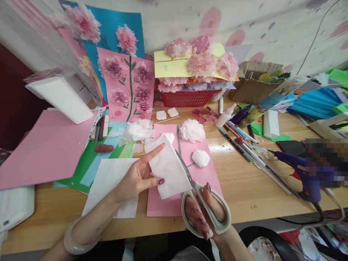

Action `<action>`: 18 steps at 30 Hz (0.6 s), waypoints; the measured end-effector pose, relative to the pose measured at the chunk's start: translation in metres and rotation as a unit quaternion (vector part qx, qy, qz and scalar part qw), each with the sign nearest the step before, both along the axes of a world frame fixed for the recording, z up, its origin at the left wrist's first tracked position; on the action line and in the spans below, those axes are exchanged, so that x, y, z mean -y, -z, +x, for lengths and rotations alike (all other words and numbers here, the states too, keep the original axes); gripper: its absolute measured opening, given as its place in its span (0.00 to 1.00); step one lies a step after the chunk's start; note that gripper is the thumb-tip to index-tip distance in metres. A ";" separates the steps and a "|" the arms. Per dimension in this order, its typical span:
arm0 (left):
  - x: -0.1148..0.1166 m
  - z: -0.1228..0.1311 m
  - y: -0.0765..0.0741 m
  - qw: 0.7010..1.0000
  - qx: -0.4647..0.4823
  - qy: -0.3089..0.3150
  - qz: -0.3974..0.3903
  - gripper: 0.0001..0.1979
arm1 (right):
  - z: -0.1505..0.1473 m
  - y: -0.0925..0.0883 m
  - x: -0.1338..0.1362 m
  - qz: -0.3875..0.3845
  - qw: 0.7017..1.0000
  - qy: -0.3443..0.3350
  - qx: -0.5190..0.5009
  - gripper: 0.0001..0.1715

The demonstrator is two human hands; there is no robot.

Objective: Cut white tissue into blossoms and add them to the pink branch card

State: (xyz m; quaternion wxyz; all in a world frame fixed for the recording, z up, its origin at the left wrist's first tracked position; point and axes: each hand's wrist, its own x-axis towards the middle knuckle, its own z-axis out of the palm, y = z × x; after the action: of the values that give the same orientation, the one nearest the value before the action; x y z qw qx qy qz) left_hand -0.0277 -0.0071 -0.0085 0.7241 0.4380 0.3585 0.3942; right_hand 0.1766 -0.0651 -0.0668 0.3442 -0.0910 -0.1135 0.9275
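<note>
Pinches a folded white tissue (168,168) in the left hand (136,177): thumb across the lower fold, forefinger stretched along the upper edge, remaining fingers tucked behind. Holds it lifted over a pink card (163,204) lying at the middle of the front edge of the table (244,185).

Grips grey-handled scissors (194,185) in the right hand (206,215), thumb through one loop and fingers through the other, closed round the handles just over the table's front edge. Points the blades up and to the left, along the tissue's right side, seemingly touching it. Cannot tell how far apart the blades stand, with the tips hidden behind the tissue.

Wears a pale bangle (73,243) on the left wrist, below the front edge.

Further back on the pink card: a fluffy white paper flower (192,130), and nearer the card's right side a small white folded wad (200,158). Just left of the card, under the left forearm, a plain white sheet (108,181). Toward the left edge, a large pink sheet (46,145) with a white foam block (62,96) behind it.

Along the back edge, a red basket (187,98) topped with yellow paper and pink tissue flowers. Right of centre, a scatter of pens (239,143) and a white glue bottle (225,115). Near the right front corner, a blue glue gun (299,170).
</note>
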 end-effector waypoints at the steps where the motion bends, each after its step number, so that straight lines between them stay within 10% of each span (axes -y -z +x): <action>1: 0.000 0.000 0.000 1.000 0.003 0.004 -0.003 0.43 | 0.000 -0.002 0.001 0.001 1.000 0.002 0.002 0.35; 18: 0.005 0.004 0.003 0.995 0.041 0.069 -0.057 0.38 | -0.005 -0.039 -0.006 0.055 0.996 0.033 0.063 0.35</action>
State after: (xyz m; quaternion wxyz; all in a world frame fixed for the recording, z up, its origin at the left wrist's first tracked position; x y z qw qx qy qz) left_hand -0.0235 -0.0123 -0.0117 0.7875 0.4034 0.3189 0.3398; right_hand 0.1713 -0.0592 -0.0283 0.3714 -0.1335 -0.1830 0.9004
